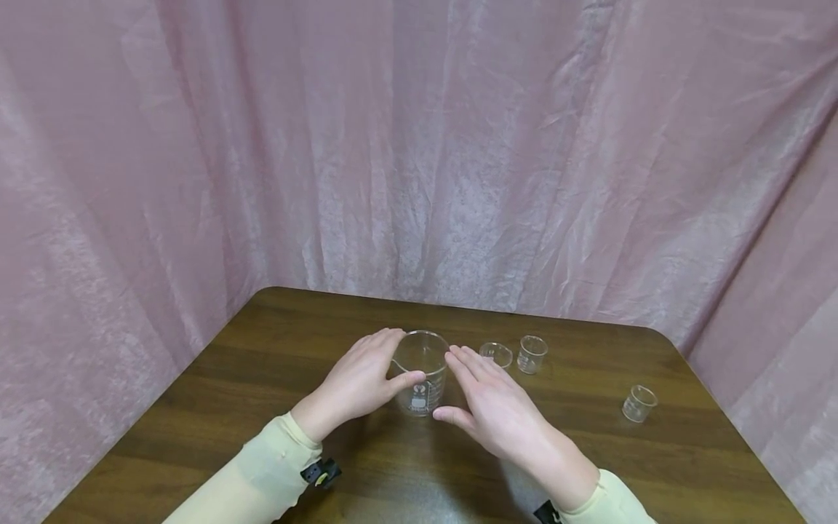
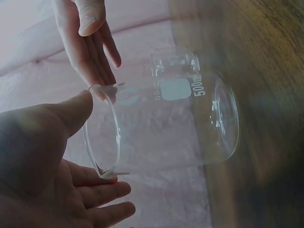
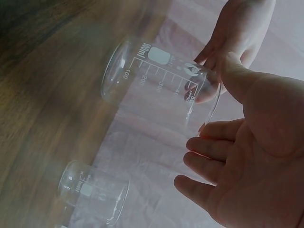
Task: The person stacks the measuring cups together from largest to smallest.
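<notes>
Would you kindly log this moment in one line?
large beaker: upright on table | left hand, right hand: flanking its rim, contact unclear | three smaller beakers: farther right

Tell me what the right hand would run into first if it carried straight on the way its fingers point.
Most likely the large beaker: in the head view the right hand points toward its rim. The fingertips look very close; whether they already touch is unclear.
</notes>
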### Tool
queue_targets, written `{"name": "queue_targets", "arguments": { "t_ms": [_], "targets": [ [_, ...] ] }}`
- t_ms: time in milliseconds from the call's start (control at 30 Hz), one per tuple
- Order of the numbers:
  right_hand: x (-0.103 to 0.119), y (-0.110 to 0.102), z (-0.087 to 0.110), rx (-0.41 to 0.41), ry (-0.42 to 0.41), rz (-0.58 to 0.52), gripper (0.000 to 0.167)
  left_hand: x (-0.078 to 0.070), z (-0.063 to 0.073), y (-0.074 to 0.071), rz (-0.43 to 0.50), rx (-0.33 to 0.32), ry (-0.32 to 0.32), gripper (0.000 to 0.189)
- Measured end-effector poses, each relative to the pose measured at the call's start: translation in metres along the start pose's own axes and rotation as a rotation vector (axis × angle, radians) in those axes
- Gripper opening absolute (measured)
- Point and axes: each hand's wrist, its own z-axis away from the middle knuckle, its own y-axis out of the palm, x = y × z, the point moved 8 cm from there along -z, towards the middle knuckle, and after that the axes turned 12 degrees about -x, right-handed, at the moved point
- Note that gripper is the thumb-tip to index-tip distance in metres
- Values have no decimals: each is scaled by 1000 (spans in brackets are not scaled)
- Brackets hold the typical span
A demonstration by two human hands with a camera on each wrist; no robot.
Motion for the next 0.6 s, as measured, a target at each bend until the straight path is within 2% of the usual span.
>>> {"name": "queue_targets", "arguments": {
  "t_ms": [200,400,600],
  "targets": [
    [0,-4,3,-8,10,-2,82,-4,0,-2,45,2,11,74],
    [2,-13,5,-26,-1,21,78,-9,2,-1,55,26,1,77],
    [3,-21,7,-49,-18,44,74,-15,3,-1,72,30,19,72]
  ]
}}
